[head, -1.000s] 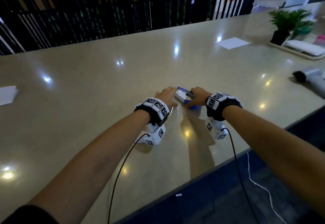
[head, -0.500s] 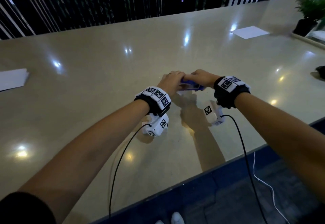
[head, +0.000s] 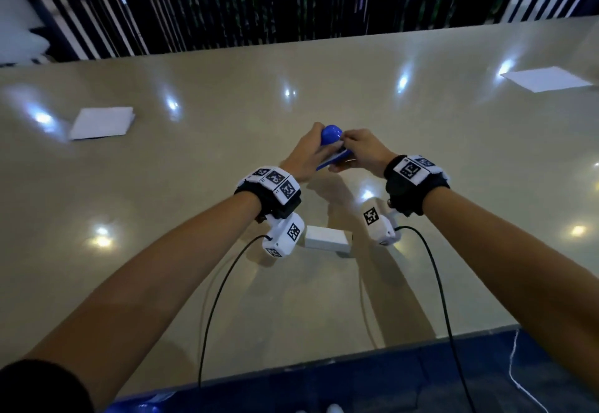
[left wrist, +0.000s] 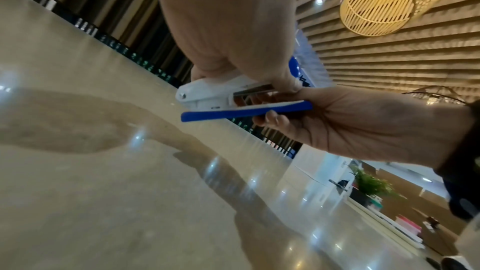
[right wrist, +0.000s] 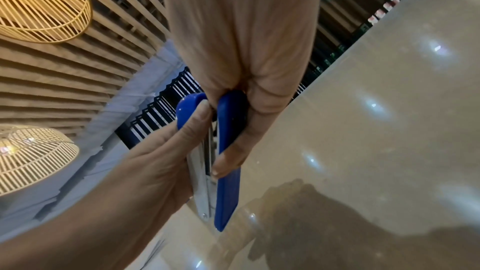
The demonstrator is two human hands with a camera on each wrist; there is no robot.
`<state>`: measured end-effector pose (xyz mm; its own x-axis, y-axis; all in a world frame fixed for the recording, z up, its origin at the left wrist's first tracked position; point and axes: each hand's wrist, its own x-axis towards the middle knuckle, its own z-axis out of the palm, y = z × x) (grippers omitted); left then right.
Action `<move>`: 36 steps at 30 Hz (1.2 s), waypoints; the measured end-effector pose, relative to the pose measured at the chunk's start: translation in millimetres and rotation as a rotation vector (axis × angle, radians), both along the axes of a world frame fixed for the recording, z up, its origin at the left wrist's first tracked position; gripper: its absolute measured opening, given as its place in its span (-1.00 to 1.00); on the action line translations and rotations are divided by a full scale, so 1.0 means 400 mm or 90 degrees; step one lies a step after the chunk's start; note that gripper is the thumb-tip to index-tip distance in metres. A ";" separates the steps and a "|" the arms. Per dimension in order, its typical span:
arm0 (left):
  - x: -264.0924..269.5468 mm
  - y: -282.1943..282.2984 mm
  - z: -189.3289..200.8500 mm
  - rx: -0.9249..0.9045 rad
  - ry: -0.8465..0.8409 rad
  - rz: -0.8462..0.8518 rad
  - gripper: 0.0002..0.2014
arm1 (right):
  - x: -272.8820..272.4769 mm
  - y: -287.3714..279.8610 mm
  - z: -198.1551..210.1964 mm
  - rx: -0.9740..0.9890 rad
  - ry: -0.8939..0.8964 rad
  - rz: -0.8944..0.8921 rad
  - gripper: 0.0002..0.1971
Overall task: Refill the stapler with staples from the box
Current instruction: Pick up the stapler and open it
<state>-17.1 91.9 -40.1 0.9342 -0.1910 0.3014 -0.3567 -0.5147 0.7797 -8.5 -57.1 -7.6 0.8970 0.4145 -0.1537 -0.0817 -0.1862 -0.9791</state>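
Now both hands hold the stapler [head: 331,146] in the air above the table [head: 194,185], a little beyond the wrists. The left hand [head: 306,156] grips it from the left side; its fingers [left wrist: 202,72] are curled over the white body, and the thumb presses near the metal magazine. The right hand [head: 363,153] grips from the other side — its fingers [right wrist: 228,159] are curled round the blue base, with the thumb against the blue top. In the left wrist view the stapler stands slightly open: the blue base [left wrist: 246,110] hangs apart from the white and metal part. I cannot tell if staples are inside.

The white box [head: 327,239] lies flat on the table, nearer to the person, between the two wrist cameras, and no hand touches it. Further away lie a folded white paper [head: 102,122] on the left and a white sheet [head: 544,78] on the far right — both well apart from the hands.
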 end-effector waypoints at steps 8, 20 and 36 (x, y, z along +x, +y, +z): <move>-0.034 0.081 -0.005 -0.013 -0.017 0.081 -0.82 | 0.007 0.087 -0.011 0.016 0.004 0.065 -0.67; -0.023 0.142 0.050 -0.445 0.043 0.230 -0.74 | -0.007 0.049 -0.087 0.091 0.043 -0.029 -0.76; -0.023 0.260 -0.037 -0.040 0.020 0.407 -0.71 | 0.030 -0.004 -0.084 0.047 -0.010 -0.059 -0.64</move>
<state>-26.5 195.9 -55.1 0.8667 0.4230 0.2644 0.0286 -0.5712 0.8203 3.4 -58.6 -41.4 0.9339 0.3393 -0.1122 -0.0804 -0.1065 -0.9911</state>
